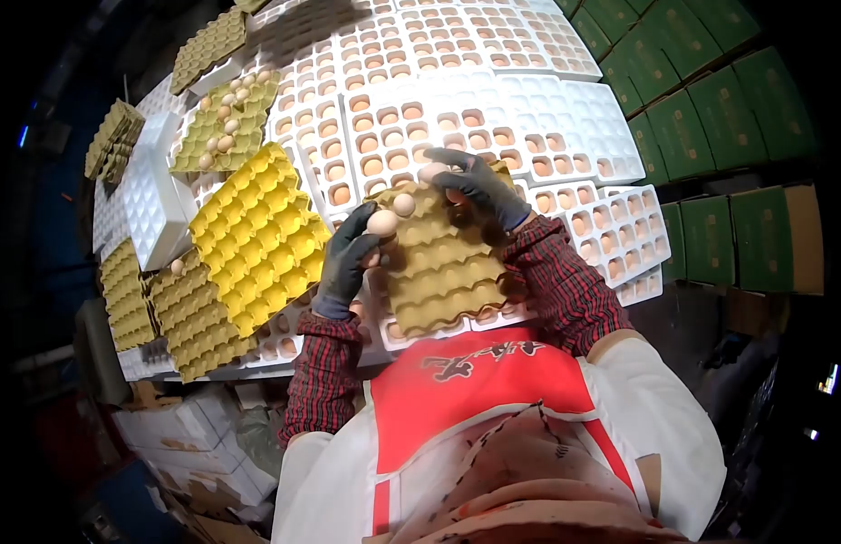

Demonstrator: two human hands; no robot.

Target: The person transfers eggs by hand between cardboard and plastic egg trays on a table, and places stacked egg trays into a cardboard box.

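My left hand (346, 263), in a dark grey glove, is closed around a pale egg (381, 223) at the left edge of an olive-brown pulp egg tray (448, 272). Part of something egg-coloured shows under its fingers. At the tray's far right side, my right hand (488, 192), gloved alike, pinches another egg (431, 172) between its fingertips. Beneath those fingers a further egg is partly hidden. Between the two hands a loose egg (404, 205) rests on the tray's far end. The tray lies on top of white foam trays with eggs in their pockets.
White foam trays (366, 100) filled with eggs cover much of the table. To the left are a yellow plastic egg tray (260, 238), a pulp tray (189, 136) carrying loose eggs, and stacked pulp trays (198, 317). Green boxes (692, 118) line the right side.
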